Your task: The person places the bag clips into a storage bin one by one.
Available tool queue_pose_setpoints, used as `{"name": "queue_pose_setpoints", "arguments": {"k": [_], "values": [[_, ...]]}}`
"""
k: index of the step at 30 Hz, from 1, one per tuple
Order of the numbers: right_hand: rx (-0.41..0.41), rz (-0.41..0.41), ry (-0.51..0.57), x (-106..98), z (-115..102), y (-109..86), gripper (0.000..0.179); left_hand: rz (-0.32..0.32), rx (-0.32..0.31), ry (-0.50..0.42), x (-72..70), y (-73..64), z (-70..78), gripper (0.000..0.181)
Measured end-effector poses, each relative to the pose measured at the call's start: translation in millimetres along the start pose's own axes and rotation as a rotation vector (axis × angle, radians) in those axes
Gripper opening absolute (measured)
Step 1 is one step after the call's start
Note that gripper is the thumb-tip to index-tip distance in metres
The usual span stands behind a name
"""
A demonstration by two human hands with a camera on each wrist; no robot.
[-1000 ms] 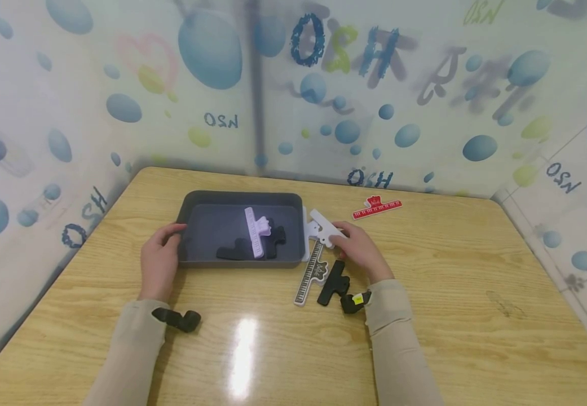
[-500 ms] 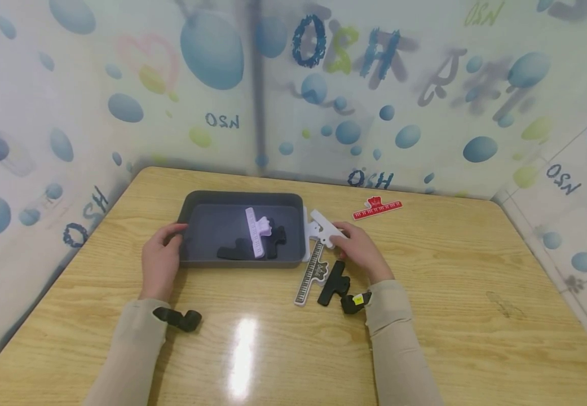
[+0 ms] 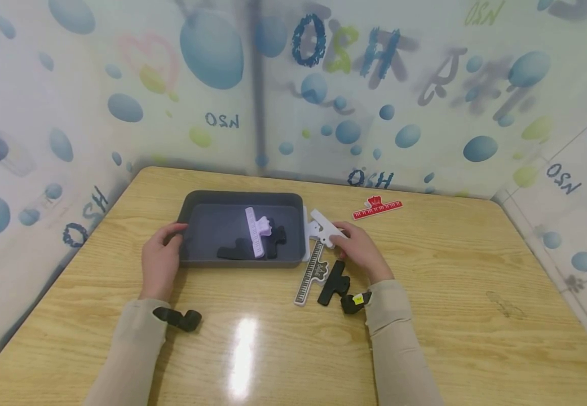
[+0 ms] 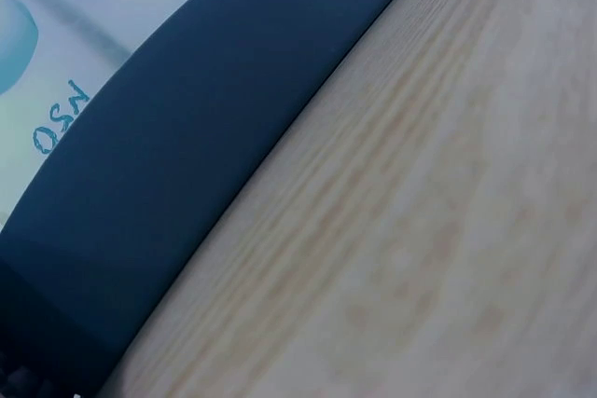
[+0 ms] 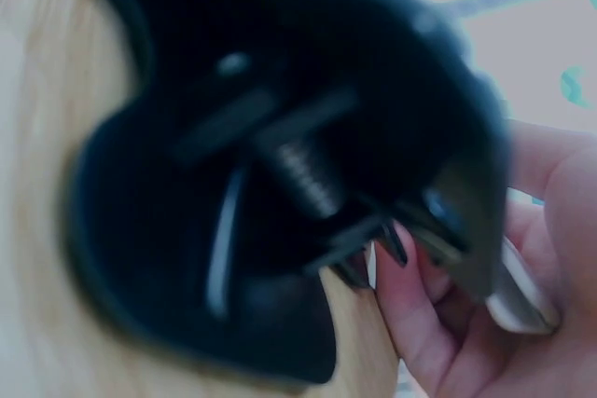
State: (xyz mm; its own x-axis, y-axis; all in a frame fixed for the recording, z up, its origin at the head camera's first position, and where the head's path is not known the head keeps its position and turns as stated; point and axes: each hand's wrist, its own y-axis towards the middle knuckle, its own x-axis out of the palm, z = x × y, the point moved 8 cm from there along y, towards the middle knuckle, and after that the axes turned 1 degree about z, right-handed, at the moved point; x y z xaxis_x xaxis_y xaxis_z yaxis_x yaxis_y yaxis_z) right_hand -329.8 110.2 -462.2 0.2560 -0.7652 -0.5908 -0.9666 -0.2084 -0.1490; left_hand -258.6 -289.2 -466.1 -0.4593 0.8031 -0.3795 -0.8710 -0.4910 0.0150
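With fingers of the right hand (image 3: 358,245) curled, pinching white clip (image 3: 327,226) in head view, outside the dark tray (image 3: 222,264) at its right end. With left hand (image 3: 160,256), holding tray's left end. Looks partway along: can count as done the lavender clip (image 3: 256,232) and at least one dark clip (image 3: 277,235) partly under it, both inside the tray; can't tell if a second dark one lies near the front wall. Can count as left, on the bench (image 3: 283,349): keyboard-print clip (image 3: 308,276), black clip (image 3: 332,285) just beside it, red clip (image 3: 377,210) well apart. In left wrist view, showing only tray's outer wall along bench; can't check grip there. In right wrist view, mostly blocked by a blurred black clip, likely the loose one; showing curled fingers behind, on a pale edge, probably the white clip.
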Motion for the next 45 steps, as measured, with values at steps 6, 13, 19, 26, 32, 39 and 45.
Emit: {"name": "queue_pose_setpoints", "arguments": {"k": [6,13,19,26,32,39,45], "values": [[0.002,0.0,-0.009,-0.3,0.6,0.1,0.041,-0.003,0.001,0.004,-0.5,-0.3,0.7,0.03],[0.002,0.001,-0.008,0.6,1.9,0.4,0.041,0.004,-0.004,0.006,-0.7,-0.7,-0.3,0.03],[0.003,0.005,0.009,0.9,2.2,0.8,0.041,0.0,-0.001,0.004,-0.2,0.1,-0.4,0.031],[0.022,0.013,0.026,0.9,3.2,0.4,0.04,-0.004,0.006,0.008,0.6,0.5,-0.4,0.031],[0.031,0.017,0.036,1.8,4.9,1.0,0.041,-0.007,0.005,0.015,0.6,0.0,0.5,0.033],[0.029,0.018,0.035,1.8,6.0,1.7,0.04,-0.015,0.007,0.024,0.1,-1.4,1.7,0.035],[0.029,0.021,0.039,0.8,6.6,2.6,0.04,-0.021,0.021,0.028,0.4,-0.8,3.4,0.032]]}}
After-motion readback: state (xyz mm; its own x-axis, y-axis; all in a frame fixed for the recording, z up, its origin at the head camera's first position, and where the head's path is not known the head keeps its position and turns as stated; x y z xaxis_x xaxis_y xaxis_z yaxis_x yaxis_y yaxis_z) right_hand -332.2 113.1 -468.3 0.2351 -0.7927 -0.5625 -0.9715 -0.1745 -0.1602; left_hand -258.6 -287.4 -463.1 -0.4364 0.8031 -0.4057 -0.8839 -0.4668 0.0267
